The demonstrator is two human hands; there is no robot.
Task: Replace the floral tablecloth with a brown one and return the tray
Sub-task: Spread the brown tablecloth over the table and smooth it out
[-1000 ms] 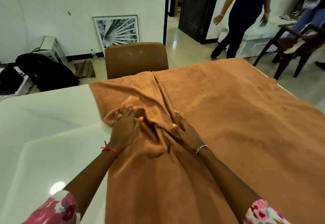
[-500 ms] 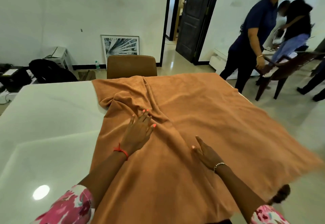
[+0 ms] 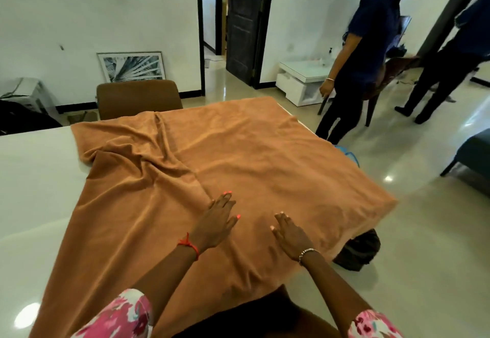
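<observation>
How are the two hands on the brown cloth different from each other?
The left hand wears a red string at the wrist; the right hand wears a silvery bead bracelet. The left hand touches the end of a raised fold, while the right hand rests on smoother cloth. The left hand reaches farther across than the right hand. Both lie flat, fingers straight, on the brown tablecloth.

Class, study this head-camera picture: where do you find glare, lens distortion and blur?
Head view: a round glare spot on the white table, more shine on the floor; the wide lens tilts the dark post at upper right; the standing person looks slightly blurred; the brown tablecloth is evenly lit, without hard shadows.
</observation>
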